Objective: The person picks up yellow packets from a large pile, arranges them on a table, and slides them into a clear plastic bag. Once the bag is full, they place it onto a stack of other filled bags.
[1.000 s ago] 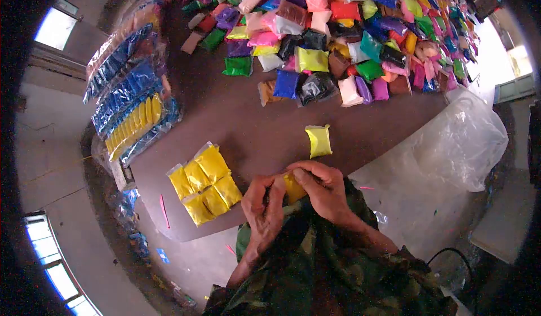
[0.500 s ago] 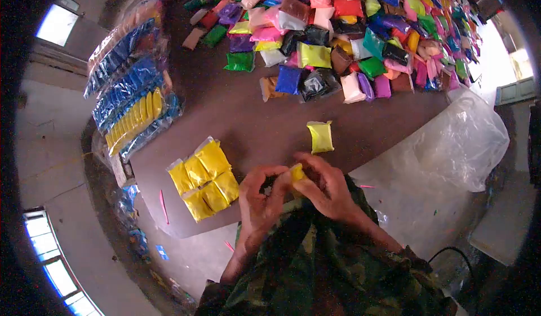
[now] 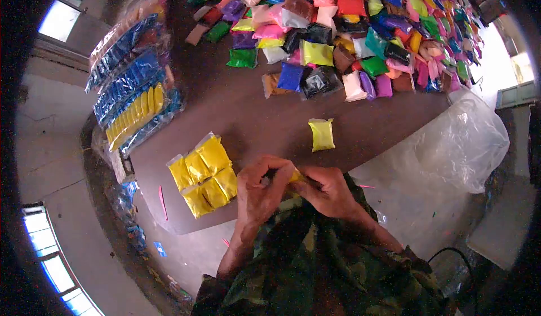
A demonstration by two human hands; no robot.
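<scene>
Between my two hands, just over the near table edge, is a small yellow packet (image 3: 296, 176), mostly covered by fingers. My left hand (image 3: 261, 189) pinches it from one side, and my right hand (image 3: 326, 191) grips its other side. Left of my hands lies a block of yellow packets (image 3: 204, 175) in clear wrap, set in two rows. A single paler yellow packet (image 3: 322, 134) rests on the brown table (image 3: 253, 113) just beyond my right hand.
A big heap of mixed-colour packets (image 3: 338, 40) covers the table's far side. Bagged stacks of blue and yellow packets (image 3: 135, 113) stand at the left edge. A clear plastic bag (image 3: 459, 141) hangs at the right edge. A pink strip (image 3: 163, 202) lies near the left corner.
The fingers of both hands have shifted around the small yellow packet, and my right hand's fingers have folded down closer to it. The other packets stay where they were.
</scene>
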